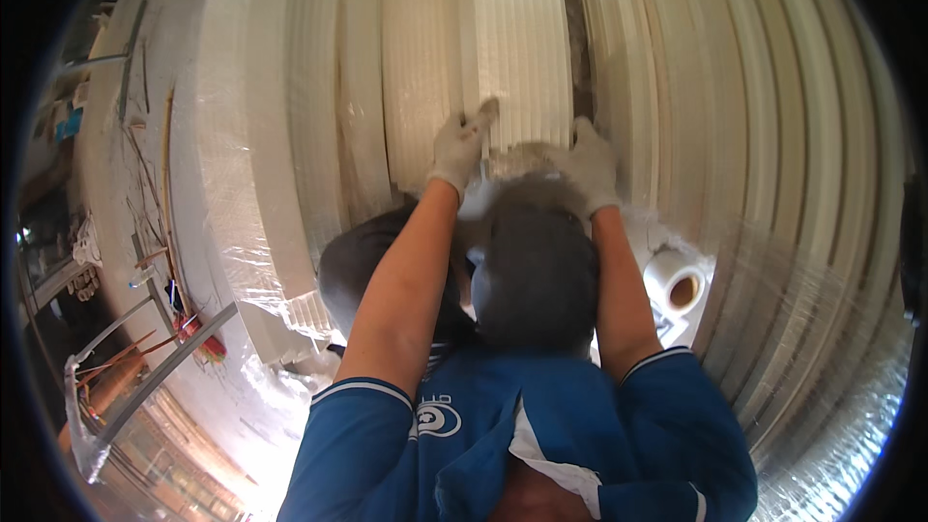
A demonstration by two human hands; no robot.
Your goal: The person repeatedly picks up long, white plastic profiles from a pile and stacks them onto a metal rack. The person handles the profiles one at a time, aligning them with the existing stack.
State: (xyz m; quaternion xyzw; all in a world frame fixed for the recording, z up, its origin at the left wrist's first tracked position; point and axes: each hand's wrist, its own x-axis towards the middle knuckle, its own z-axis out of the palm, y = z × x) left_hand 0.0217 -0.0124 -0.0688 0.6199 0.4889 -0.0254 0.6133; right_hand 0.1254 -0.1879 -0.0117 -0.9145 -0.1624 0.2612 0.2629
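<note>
A bundle of long, off-white ribbed strips (522,48) runs away from me, its near end just beyond my knees. My left hand (456,150), in a pale work glove, grips the left side of that end, with a finger or thumb laid on top. At the right corner, my right hand (592,164) wears a matching glove and holds the opposite edge. Its lower fingers are blurred and partly hidden. Left of the bundle lies another stack of off-white strips (422,58), close against it.
More long strips wrapped in clear film (764,116) fill the right side. A roll of film (675,282) stands by my right forearm. Film-covered lengths (280,87) lie on the left. Beyond them are a metal frame (159,377), thin rods (166,193) and a red object (203,338).
</note>
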